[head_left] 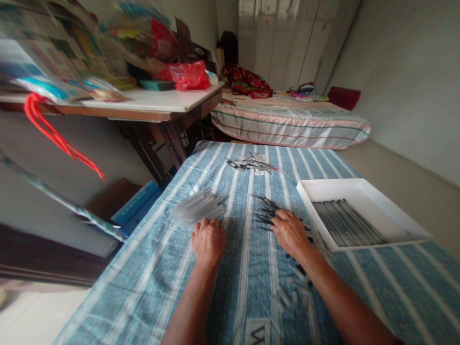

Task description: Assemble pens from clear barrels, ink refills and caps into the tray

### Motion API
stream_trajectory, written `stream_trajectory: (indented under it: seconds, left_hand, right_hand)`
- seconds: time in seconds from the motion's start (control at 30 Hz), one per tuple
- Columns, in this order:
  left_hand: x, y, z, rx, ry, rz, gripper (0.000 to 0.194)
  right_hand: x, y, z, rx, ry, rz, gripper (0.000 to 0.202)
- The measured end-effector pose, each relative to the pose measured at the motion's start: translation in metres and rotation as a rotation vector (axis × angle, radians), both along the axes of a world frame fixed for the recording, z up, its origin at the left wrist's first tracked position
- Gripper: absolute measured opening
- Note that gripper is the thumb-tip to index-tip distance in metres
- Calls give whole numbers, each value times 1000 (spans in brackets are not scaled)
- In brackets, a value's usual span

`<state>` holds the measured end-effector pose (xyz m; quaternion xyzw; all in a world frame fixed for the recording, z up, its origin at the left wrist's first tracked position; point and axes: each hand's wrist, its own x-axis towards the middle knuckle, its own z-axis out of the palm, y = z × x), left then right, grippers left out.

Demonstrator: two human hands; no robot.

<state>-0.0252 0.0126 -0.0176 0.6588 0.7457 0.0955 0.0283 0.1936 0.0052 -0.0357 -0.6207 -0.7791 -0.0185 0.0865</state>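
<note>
Forearms (pixel 192 304) stretched over a table (pixel 239 278) with a striped cloth

Both forearms reach in from the near side. Left hand (pixel 209 239): back uppermost, fingers curled together at the near end of a blurred bundle of clear tubes (pixel 199 206), toward the table's left edge; whether the fingers are clamped on it cannot be told. Right hand (pixel 290 231): fingers bent over a loose bundle of dark sticks (pixel 266 210), right of the table's middle; whether they clamp any cannot be told. Beside the right forearm, toward the near side, lie short clear pieces (pixel 285 297). White tray (pixel 390 211), at the right edge: a row of grey sticks (pixel 345 223) along its left side. Near the far edge: a scattered pile of thin pieces (pixel 249 164), one red-tipped.
</note>
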Motion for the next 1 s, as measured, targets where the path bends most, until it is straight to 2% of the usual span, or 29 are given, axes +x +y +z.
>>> stream_trajectory:
  seconds: [0.1, 0.17, 0.3, 0.4, 0.5, 0.6, 0.8, 0.9, 1.0]
  left_hand:
    - [5, -3, 0, 41, -46, -40, 22]
    - [9, -4, -1, 59, -154, -67, 21]
    - [12, -6, -5, 96, -520, -131, 22]
    - [12, -6, -6, 88, -794, -162, 31]
    - [13, -6, -5, 24, -1005, -170, 36]
    - [15, -7, -3, -70, -1177, -161, 39]
    - [15, -11, 3, -223, -1322, -221, 39]
    - [14, -14, 9, -266, -1348, -228, 34]
    - [13, -17, 14, -354, -1328, -300, 30]
  right_hand:
    - [-3, -1, 1, 3, -9, -4, 19]
    - [-4, -1, 2, 6, -15, -5, 19]
    - [-5, 0, 1, 2, -20, 24, 17]
    - [-3, 2, 3, 19, -6, 34, 18]
    - [-1, 1, 12, 31, -7, 42, 20]
    - [0, -3, 25, 8, -51, 121, 23]
    - [2, -11, 44, 21, -84, 256, 25]
    - [6, -11, 48, 16, -95, 292, 25]
    - [13, -11, 53, 4, -128, 364, 24]
